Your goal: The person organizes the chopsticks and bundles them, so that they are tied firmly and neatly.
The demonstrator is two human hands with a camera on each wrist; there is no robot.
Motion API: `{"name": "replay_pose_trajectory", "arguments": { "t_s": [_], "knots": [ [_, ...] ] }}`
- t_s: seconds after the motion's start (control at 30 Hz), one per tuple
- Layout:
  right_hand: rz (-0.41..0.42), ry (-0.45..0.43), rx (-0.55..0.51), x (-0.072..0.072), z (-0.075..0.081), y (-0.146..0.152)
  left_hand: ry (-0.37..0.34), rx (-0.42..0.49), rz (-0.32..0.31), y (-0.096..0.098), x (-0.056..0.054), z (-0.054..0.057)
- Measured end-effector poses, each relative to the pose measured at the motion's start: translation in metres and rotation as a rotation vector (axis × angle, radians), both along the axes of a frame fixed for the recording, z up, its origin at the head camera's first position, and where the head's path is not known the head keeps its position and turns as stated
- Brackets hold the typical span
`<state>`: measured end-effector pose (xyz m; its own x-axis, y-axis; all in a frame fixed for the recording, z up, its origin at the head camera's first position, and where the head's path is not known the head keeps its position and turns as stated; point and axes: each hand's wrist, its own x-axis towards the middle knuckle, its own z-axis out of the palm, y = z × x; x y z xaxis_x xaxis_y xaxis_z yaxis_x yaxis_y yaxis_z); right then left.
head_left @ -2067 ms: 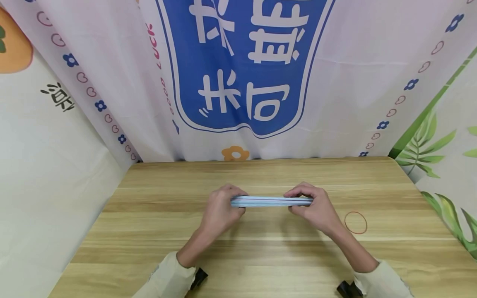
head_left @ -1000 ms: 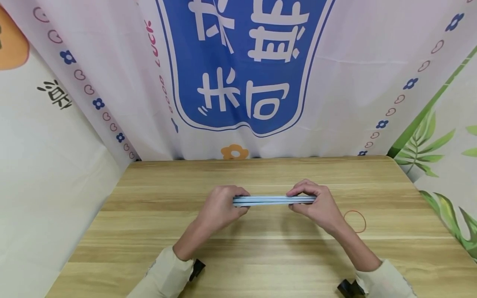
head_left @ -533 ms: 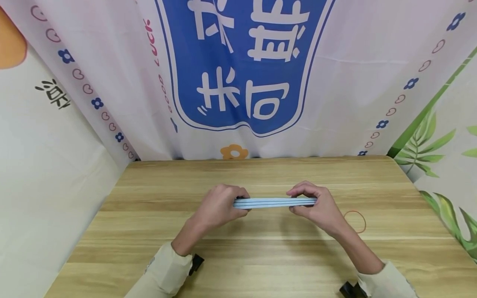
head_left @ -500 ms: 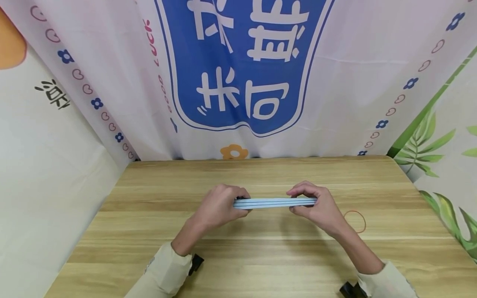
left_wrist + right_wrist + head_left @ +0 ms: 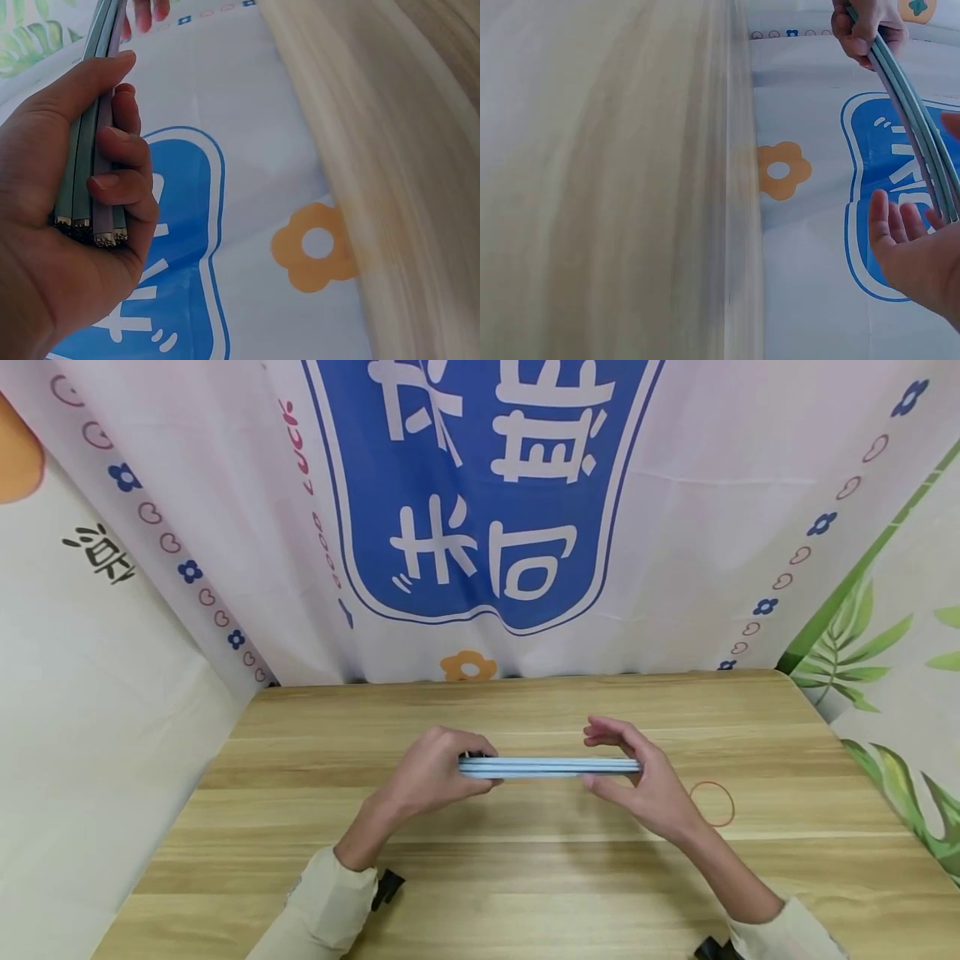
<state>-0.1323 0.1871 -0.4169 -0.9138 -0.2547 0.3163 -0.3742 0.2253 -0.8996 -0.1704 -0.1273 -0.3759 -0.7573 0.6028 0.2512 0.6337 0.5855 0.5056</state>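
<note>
A bundle of slim, pencil-like sticks (image 5: 540, 766) in pale blue, green and lilac is held level above the table. Their gold-coloured ends show in the left wrist view. My left hand (image 5: 431, 772) grips the bundle's left end, with fingers curled round it and thumb along its side. At the other end my right hand (image 5: 648, 781) has its fingers and thumb spread apart. The stick tips reach into the gap by its palm. In the right wrist view, those right fingers (image 5: 896, 217) stand loose beside the sticks.
A thin red rubber band (image 5: 712, 803) lies on the wooden table (image 5: 525, 893), just right of the right wrist. A printed curtain (image 5: 675, 568) hangs behind the table's far edge. Black wrist devices (image 5: 387, 889) sit by the sleeves.
The right fingers, which pinched the bundle's right end, have spread off it. The left hand and the bundle have shifted slightly; the sticks turned a little in the hands earlier.
</note>
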Motion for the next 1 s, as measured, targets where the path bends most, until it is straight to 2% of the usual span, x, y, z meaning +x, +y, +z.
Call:
{"name": "replay_pose_trajectory", "arguments": {
  "t_s": [0.13, 0.37, 0.47, 0.53, 0.67, 0.73, 0.9, 1.0],
  "knots": [
    [0.019, 0.014, -0.048, 0.005, -0.002, 0.0, -0.012, 0.038, -0.003, -0.003, 0.0, 0.002],
    [0.148, 0.069, -0.239, 0.009, -0.006, -0.008, -0.001, 0.041, 0.004, 0.0, 0.0, 0.001],
    [0.186, 0.083, -0.282, 0.009, -0.007, -0.01, 0.021, 0.021, 0.01, 0.002, 0.0, 0.0],
    [0.198, 0.081, -0.279, 0.01, -0.007, -0.01, 0.041, 0.007, 0.009, 0.003, 0.0, -0.001],
    [0.163, 0.068, -0.164, 0.01, -0.004, -0.004, 0.064, -0.003, 0.01, 0.001, -0.001, 0.0],
    [0.145, 0.079, -0.144, 0.009, -0.002, -0.003, 0.07, -0.001, 0.013, -0.001, -0.001, 0.001],
    [0.173, 0.11, -0.214, 0.006, -0.004, -0.006, 0.074, 0.0, 0.011, -0.002, -0.001, 0.003],
    [0.176, 0.088, -0.219, 0.007, -0.007, -0.01, 0.07, 0.0, 0.006, 0.0, 0.0, 0.0]
  ]
}}
